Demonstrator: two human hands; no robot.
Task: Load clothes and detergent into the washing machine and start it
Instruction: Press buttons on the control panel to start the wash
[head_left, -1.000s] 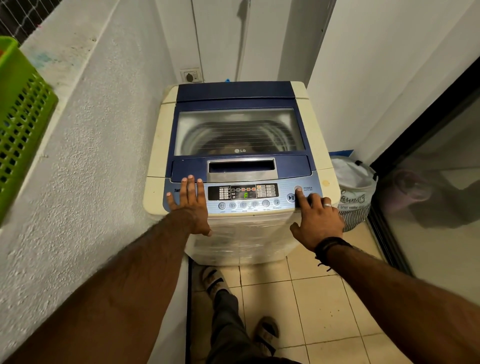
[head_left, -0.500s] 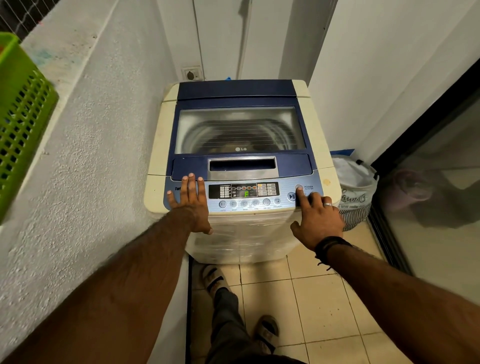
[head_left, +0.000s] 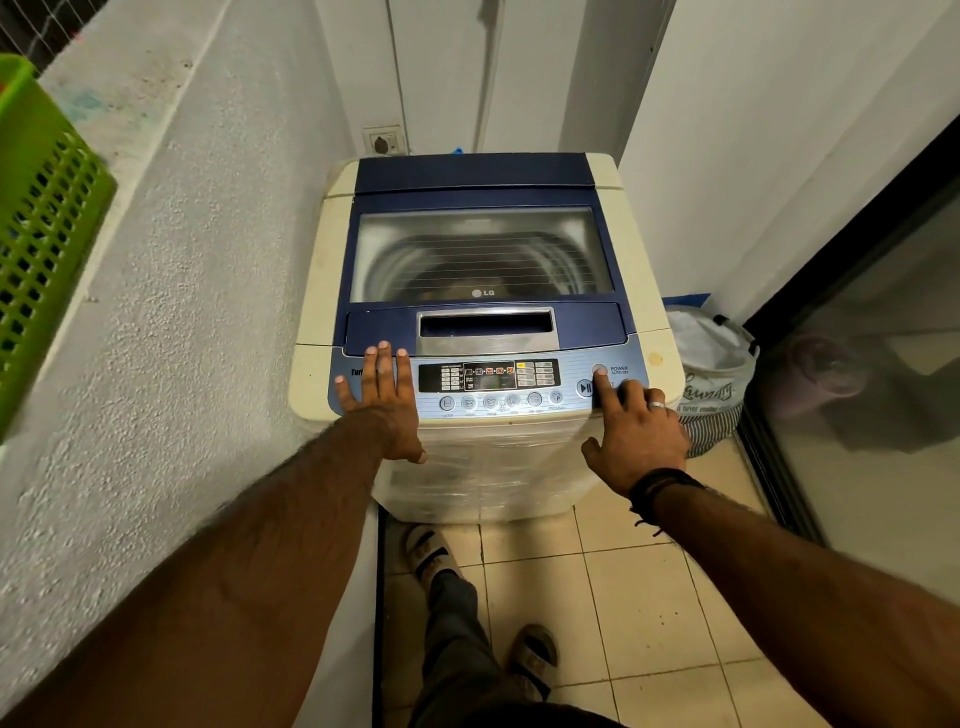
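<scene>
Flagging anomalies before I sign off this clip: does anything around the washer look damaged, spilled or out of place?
Nothing is spilled or askew. The cream and blue top-loading washing machine has a yellowish stain on its front right corner and clear plastic wrap over its front. Its lid is shut; the right hand has its forefinger on the power button.

White plaster walls (head_left: 171, 291), beige tiled floor (head_left: 644, 597), glass sliding door (head_left: 878, 395) right.
</scene>
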